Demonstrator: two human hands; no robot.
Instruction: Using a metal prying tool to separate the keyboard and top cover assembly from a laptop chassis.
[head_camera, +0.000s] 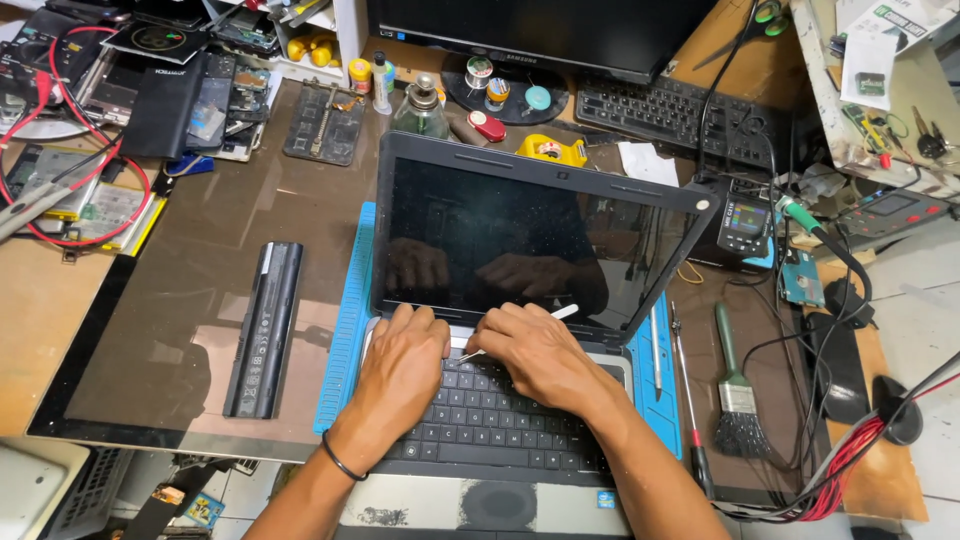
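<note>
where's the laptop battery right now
In the head view, the long black laptop battery lies on the dark mat, left of the open laptop and just beyond the blue mat's left edge, apart from both hands.

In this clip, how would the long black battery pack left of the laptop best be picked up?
Probably across its narrow width near the middle, from above. The battery pack lies flat on the dark mat, long and slim, with open space along both long edges.
</note>
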